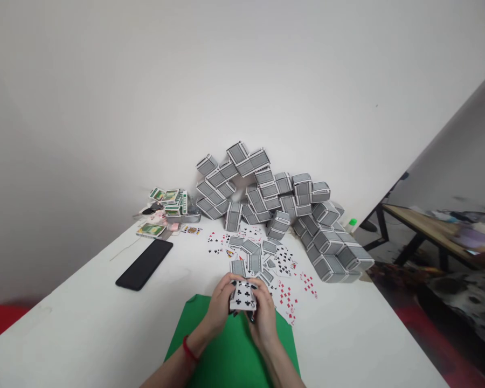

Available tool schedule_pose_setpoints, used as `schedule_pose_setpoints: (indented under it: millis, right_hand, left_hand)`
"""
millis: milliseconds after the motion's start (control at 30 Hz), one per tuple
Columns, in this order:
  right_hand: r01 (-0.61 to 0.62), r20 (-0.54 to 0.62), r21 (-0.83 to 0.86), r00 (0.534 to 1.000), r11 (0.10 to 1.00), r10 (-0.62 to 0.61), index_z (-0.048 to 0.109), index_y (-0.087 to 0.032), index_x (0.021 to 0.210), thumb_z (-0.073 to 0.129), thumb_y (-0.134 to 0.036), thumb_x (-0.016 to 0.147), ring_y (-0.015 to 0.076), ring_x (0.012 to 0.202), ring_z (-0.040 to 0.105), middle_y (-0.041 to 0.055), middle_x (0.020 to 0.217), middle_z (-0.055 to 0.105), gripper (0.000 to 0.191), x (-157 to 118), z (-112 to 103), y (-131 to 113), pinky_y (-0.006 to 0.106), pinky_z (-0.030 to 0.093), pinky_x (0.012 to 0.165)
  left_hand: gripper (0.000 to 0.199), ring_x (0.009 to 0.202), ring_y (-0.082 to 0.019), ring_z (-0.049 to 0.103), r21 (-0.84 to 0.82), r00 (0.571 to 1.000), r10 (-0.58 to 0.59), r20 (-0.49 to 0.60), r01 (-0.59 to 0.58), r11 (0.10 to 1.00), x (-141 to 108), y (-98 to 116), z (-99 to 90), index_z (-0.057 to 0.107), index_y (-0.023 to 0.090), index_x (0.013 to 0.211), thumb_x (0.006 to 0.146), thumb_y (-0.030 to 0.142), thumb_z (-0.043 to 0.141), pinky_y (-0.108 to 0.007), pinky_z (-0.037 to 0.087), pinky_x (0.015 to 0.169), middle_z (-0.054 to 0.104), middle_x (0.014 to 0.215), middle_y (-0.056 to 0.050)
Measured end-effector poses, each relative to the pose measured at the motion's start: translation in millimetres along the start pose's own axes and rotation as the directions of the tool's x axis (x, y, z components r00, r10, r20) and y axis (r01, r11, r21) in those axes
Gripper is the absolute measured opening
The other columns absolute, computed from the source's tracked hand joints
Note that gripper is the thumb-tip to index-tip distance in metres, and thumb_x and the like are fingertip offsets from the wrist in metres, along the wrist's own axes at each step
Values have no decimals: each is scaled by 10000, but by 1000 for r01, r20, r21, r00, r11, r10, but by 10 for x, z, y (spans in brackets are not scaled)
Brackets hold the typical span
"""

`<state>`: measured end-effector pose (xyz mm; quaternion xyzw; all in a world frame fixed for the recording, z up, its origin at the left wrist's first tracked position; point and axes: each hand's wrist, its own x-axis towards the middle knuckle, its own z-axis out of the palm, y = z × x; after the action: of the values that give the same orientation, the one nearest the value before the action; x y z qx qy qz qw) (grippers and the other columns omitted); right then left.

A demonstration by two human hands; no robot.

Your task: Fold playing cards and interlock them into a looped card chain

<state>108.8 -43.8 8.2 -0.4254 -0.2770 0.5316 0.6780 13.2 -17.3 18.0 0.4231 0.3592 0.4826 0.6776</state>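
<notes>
A playing card (243,295) showing black clubs faces up between my two hands, with more cards partly visible beneath it. My left hand (221,302), a red band on its wrist, grips the card's left side. On the right side, my right hand (263,304) holds it with the thumb near the top edge. Both hands are over a green mat (214,355). Just beyond them, loose playing cards lie scattered, some face down (254,263) with grey backs, others face up (288,297) with red diamonds.
Grey-backed card blocks (262,188) are stacked against the wall, with more blocks (331,242) at the right. A black phone (144,265) lies on the white table (84,323). Green-and-white card boxes (172,200) sit at the back left. A wooden desk (432,229) stands beyond the right edge.
</notes>
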Motion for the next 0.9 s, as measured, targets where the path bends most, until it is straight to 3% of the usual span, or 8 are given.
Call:
schedule_pose_setpoints:
  millis: [167,233,333,433,500,600,700,900]
  right_hand:
    - [-15,-23,135,1000,991,18,504,-201,557,526,-221,652,73,344,351,-70,461,450,100,-1,-2,22,185,230,332]
    - [-29,-15,127,999,992,31,567,-195,631,533,-203,633,76,378,382,-54,517,506,35,-4,3,-1,183,251,350]
    - [-123,28,110,992,986,120,623,-199,910,521,-190,621,79,406,404,-36,605,576,307,-5,14,-39,181,279,377]
    - [-185,72,77,981,980,179,662,-168,832,516,-190,601,87,414,400,-31,553,562,274,13,10,-48,185,285,386]
    - [-146,56,61,988,987,143,669,-160,702,525,-187,585,98,447,426,-24,544,565,188,29,-3,-49,192,311,413]
    - [-42,29,-7,999,999,42,675,-170,714,526,-192,588,129,546,491,-3,642,623,196,36,-24,-58,210,364,488]
    - [44,19,-123,999,991,-42,670,-171,749,502,-219,624,139,556,486,8,669,627,215,11,-34,-52,218,366,498]
    - [83,-38,-175,995,981,-91,625,-199,686,467,-270,672,149,525,481,1,607,586,173,-63,16,-29,234,378,490]
  left_hand:
    - [93,291,-68,254,11,1000,18,23,-18,1000,-21,-42,15,431,198,630,692,255,391,-166,175,338,286,324,103]
    - [96,296,-68,267,93,999,48,19,-50,994,-39,-11,2,436,195,614,682,243,390,-169,177,335,289,342,100]
    - [103,335,-71,300,190,995,91,35,-96,977,-54,57,-38,451,186,590,666,222,391,-174,218,348,324,387,84]
    - [99,391,-76,346,240,992,116,46,-124,963,-52,103,-68,473,177,597,652,201,394,-180,267,382,389,451,63]
    - [138,426,-84,384,229,994,99,41,-106,968,-43,101,-64,513,176,722,649,189,396,-186,303,410,450,510,53]
    - [280,436,-97,407,155,1000,3,11,-5,988,-26,47,-22,466,198,927,657,199,392,-194,324,422,479,535,63]
    - [167,409,-92,384,89,998,-45,-54,49,995,-15,-29,29,432,209,810,648,224,392,-185,305,409,407,463,89]
    - [56,396,-72,343,33,989,30,-143,-26,999,-18,-50,56,404,200,622,594,233,440,-172,276,410,368,431,94]
